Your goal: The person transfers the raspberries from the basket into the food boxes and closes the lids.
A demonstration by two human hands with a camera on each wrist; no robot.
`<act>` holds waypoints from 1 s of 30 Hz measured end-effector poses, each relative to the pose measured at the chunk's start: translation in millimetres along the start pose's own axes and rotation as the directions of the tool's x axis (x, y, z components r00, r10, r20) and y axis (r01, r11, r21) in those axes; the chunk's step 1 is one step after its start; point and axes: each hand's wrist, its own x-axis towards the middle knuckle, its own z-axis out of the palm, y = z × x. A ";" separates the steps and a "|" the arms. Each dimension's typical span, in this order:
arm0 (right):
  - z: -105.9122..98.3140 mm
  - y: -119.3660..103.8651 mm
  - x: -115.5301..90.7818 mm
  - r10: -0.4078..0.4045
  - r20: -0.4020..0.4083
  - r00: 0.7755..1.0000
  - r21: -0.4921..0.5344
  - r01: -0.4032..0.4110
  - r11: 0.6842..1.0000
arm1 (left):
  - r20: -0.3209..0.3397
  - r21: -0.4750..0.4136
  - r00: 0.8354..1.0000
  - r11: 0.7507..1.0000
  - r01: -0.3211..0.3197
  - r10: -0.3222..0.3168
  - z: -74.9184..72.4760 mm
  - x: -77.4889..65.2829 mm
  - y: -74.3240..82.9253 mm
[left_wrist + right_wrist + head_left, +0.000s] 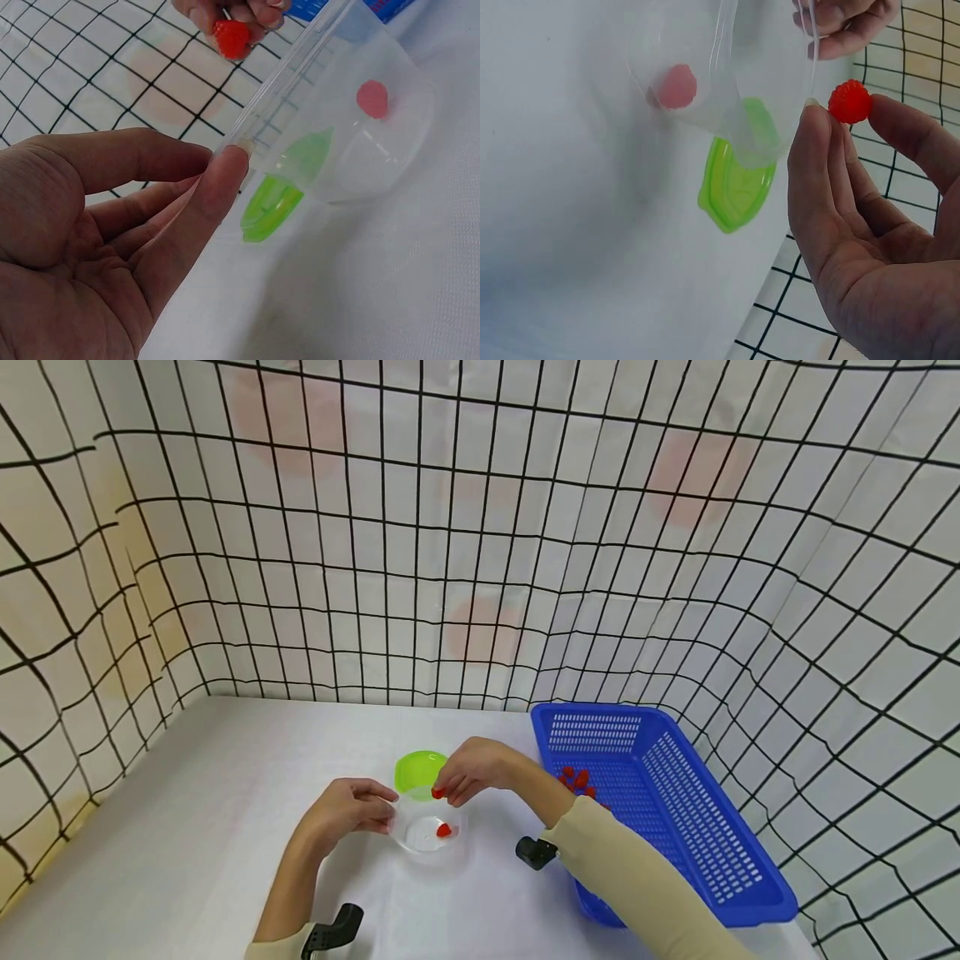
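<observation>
My left hand [351, 812] pinches the rim of a clear plastic container [420, 839] between thumb and fingers. The container stands on the white table, one red raspberry [444, 830] lying at its bottom. Over its far rim, my right hand [472, 770] pinches a second raspberry [850, 101] between thumb and fingertips; in the left wrist view this raspberry [232, 39] shows beyond the container's rim. A bright green lid [420, 770] lies on the table just behind the container, partly seen through its clear wall in both wrist views.
A blue plastic basket [675, 827] with slotted walls stands to the right, under my right forearm. Several red raspberries [581, 779] lie at its left side. Black netting [480, 560] over white sheeting closes off the back and both sides of the white table [187, 827].
</observation>
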 end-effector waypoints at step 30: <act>12.0 12.4 5.9 0.004 0.040 0.999 0.061 -0.006 0.998 | -0.012 -0.007 1.000 1.000 0.016 -0.017 1.1 0.0 1.1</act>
